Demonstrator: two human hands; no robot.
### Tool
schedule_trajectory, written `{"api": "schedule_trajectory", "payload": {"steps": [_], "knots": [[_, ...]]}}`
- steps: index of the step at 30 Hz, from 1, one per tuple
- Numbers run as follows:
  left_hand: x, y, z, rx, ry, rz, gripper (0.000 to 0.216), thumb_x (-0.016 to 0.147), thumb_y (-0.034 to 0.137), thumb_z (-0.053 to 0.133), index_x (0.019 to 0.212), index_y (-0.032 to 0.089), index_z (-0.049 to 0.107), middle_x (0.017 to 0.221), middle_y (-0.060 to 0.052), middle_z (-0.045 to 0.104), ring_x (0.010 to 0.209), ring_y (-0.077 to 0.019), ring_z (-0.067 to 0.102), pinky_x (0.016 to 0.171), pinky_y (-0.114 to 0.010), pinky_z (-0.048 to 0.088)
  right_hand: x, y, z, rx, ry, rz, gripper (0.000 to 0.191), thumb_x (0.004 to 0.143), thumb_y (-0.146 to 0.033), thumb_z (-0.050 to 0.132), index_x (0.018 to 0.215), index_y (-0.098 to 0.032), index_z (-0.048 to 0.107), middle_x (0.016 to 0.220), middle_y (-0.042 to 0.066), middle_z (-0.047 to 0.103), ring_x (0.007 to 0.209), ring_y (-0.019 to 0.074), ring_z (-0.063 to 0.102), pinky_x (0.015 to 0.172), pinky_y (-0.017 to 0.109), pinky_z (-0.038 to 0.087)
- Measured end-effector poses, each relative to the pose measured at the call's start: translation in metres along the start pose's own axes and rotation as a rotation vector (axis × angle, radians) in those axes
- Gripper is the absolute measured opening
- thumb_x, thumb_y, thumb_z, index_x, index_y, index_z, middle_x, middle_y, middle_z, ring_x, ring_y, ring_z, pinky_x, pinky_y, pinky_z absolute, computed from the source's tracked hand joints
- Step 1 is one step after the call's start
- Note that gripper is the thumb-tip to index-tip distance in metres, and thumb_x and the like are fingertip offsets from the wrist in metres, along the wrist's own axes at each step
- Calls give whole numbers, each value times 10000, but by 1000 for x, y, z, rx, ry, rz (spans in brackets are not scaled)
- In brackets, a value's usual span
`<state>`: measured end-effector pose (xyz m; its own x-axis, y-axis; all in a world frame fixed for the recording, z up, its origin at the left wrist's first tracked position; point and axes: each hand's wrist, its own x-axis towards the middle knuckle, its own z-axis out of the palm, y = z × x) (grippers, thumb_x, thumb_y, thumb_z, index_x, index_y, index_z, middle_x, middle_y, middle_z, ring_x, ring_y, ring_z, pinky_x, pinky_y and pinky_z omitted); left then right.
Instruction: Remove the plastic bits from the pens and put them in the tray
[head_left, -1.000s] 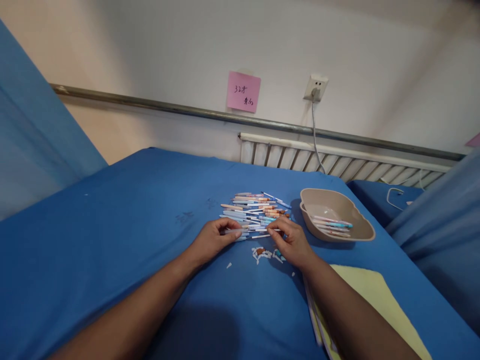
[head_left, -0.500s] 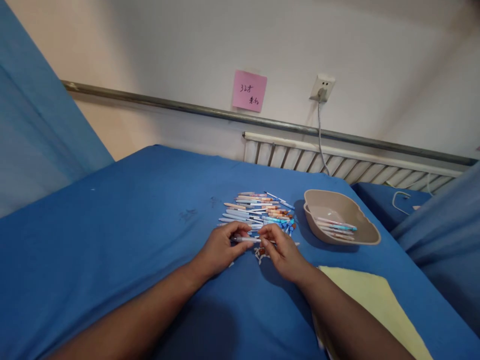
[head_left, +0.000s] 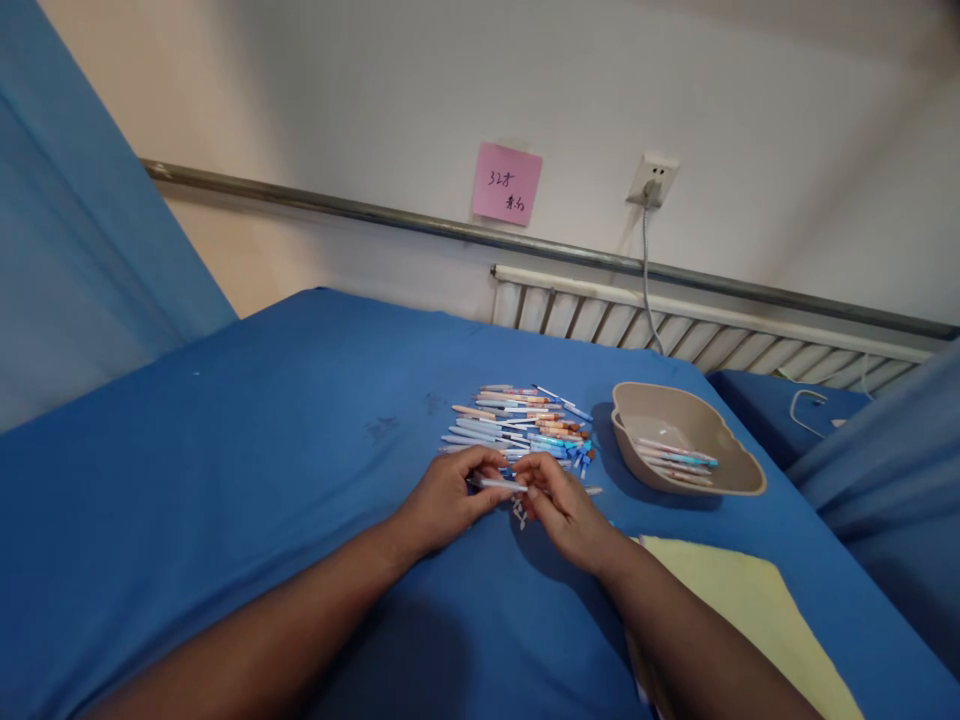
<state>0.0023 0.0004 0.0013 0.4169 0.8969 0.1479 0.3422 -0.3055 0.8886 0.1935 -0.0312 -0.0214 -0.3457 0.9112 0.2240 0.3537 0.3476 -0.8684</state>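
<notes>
My left hand (head_left: 446,497) and my right hand (head_left: 559,505) meet over the blue cloth, both pinched on one pale pen (head_left: 499,484) held crosswise between them. Just beyond my fingers lies a pile of several pastel pens (head_left: 521,423) in blue, white and orange. A tan tray (head_left: 724,478) with a few pens (head_left: 675,455) inside sits to the right of the pile. Small white and orange bits (head_left: 519,515) lie on the cloth under my hands.
The blue-covered table (head_left: 247,450) reaches to a white wall with a metal rail (head_left: 337,208), a pink note (head_left: 507,184), a socket with a cable (head_left: 652,180) and a radiator (head_left: 675,325). A yellow sheet (head_left: 742,610) lies at my right forearm. Blue cloth hangs at left and right.
My hands have come together from the pile's edge and lifted one pen between them; the right hand slid left toward the left hand. The view shifted slightly.
</notes>
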Motion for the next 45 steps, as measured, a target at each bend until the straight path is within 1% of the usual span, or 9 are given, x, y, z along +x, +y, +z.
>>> {"api": "schedule_trajectory", "payload": {"steps": [7, 12, 19, 22, 28, 32, 37, 41, 45], "knots": [[1, -1, -1, 18, -14, 7, 255, 739, 317, 669, 950, 175, 649, 830, -9, 677, 764, -156, 613, 721, -259, 472, 0, -5, 0, 51, -15, 23, 251, 879, -162, 414, 1119, -230, 445, 922, 21, 575, 728, 142, 551, 677, 272, 440], [3, -2, 0, -68, 9, -65, 304, 705, 316, 688, 954, 150, 641, 753, 2, 647, 653, -131, 577, 633, -240, 462, -1, -7, 5, 137, -25, 14, 253, 895, -196, 425, 1146, -231, 415, 916, 15, 552, 704, 132, 541, 671, 272, 434], [8, -5, -6, -79, 63, -99, 337, 672, 341, 706, 945, 153, 643, 784, -10, 651, 692, -146, 577, 664, -258, 464, 0, -4, 1, 17, 38, 8, 200, 923, -261, 407, 1108, -227, 473, 736, -17, 540, 653, 141, 505, 609, 261, 399], [10, -6, -10, -90, 66, -100, 329, 685, 339, 691, 948, 147, 641, 801, -19, 655, 703, -149, 577, 674, -263, 463, 2, 2, -1, 114, 86, 47, 165, 902, -288, 452, 1046, -232, 510, 697, -29, 544, 632, 135, 524, 615, 262, 435], [8, -1, -14, 13, -153, -56, 217, 776, 331, 604, 883, 156, 676, 752, -1, 622, 696, -135, 536, 640, -225, 416, 11, 9, -9, 543, 195, 174, 207, 777, -384, 641, 789, -195, 557, 584, -43, 577, 464, 88, 493, 493, 221, 422], [3, 4, -10, 17, -326, -35, 238, 840, 357, 533, 894, 159, 653, 661, 36, 529, 597, -100, 456, 548, -195, 352, 13, 8, -8, 618, 181, 180, 246, 727, -406, 701, 762, -187, 596, 572, -41, 573, 488, 88, 503, 511, 221, 432], [0, 4, -7, -3, -357, -48, 277, 871, 407, 488, 875, 162, 618, 644, 42, 503, 580, -96, 437, 534, -193, 342, 13, 9, 0, 639, 116, 174, 277, 760, -455, 663, 749, -187, 591, 565, -35, 573, 477, 89, 497, 500, 218, 411], [4, -2, -10, -32, -338, -114, 275, 865, 429, 485, 867, 169, 574, 677, 26, 548, 580, -108, 483, 531, -202, 373, 16, 16, -7, 722, 331, 199, 268, 774, -440, 657, 732, -190, 569, 557, -46, 552, 453, 70, 448, 456, 188, 347], [9, -13, -10, -57, -213, -114, 240, 870, 407, 461, 841, 175, 516, 781, -8, 607, 626, -121, 535, 591, -227, 419, 21, 25, -21, 852, 564, 204, 289, 751, -434, 682, 705, -188, 540, 547, -54, 531, 452, 66, 415, 449, 188, 328]]}}
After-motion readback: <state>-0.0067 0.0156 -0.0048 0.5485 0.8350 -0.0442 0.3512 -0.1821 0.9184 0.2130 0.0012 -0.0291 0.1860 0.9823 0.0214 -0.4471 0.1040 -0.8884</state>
